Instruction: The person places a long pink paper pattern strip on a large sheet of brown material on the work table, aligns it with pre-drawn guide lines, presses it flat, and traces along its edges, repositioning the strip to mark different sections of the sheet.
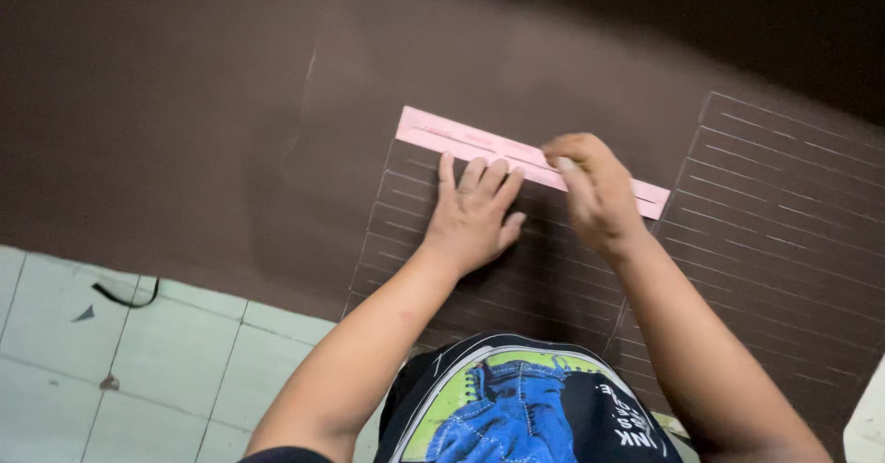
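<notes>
While kneeling over dark sheet: leaning in from the near edge, both arms reaching toward the pink strip.
Floor tiles: lying well left of and nearer than the strip, pale green, glossy, showing grout lines and a few dark scraps.
Brown sheet: spreading under the strip, matte, smooth, looking like leather or card, carrying thin pale ruled lines in rows below and to the right of the strip.
Pink strip: resting flat on the sheet, long and narrow, thin like paper or card, running its long axis from upper left down to lower right, sitting just beyond both sets of fingertips.
Left hand: lying palm down, fingers spread and released, gripping nothing, fingertips touching the strip's near edge around its middle.
Right hand: sitting right of the strip's middle, fingers curled and pressing on the strip, possibly pinching a small pale marker, too blurred for telling.
Nearer hand: both touching; the right one covering more of the strip.
</notes>
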The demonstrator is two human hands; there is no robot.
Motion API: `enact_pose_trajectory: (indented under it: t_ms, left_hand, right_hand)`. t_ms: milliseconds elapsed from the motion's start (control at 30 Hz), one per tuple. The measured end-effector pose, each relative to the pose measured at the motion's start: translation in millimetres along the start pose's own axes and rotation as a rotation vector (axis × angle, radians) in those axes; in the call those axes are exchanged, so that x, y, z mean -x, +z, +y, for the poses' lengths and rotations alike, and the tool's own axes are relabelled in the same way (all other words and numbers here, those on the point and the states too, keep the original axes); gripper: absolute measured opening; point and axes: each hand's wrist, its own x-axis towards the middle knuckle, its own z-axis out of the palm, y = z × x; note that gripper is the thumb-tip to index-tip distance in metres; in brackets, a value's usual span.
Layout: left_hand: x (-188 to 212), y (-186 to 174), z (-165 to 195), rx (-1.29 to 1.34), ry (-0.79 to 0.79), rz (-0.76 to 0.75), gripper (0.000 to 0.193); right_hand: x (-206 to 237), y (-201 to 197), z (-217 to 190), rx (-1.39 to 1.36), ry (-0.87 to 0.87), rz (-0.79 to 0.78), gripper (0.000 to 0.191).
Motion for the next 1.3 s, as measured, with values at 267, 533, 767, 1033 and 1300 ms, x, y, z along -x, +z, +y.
enact_pose_trajectory:
  t_ms: [267,533,767,1033,1300]
  left_hand:
    - [-13,-30,-74,-0.091,-0.256,0.142,0.069]
    - [-22,-54,-81,0.143,-0.449,0.028,0.066]
    - [-49,-53,-100,0.593,-0.532,0.237,0.049]
    - [-76,-56,-104,0.572,-0.579,0.295,0.025]
    - [-83,-64,-112,0.485,-0.552,0.234,0.019]
  right_hand:
    - [64,-82,52,0.600,0.440,0.025,0.054]
    - [69,-84,71,0.361,0.584,0.039,0.037]
    - [57,-85,90,0.053,0.553,0.340,0.019]
    - [35,-86,104,-0.128,0.610,0.382,0.014]
    - [36,-84,109,-0.046,0.628,0.329,0.016]
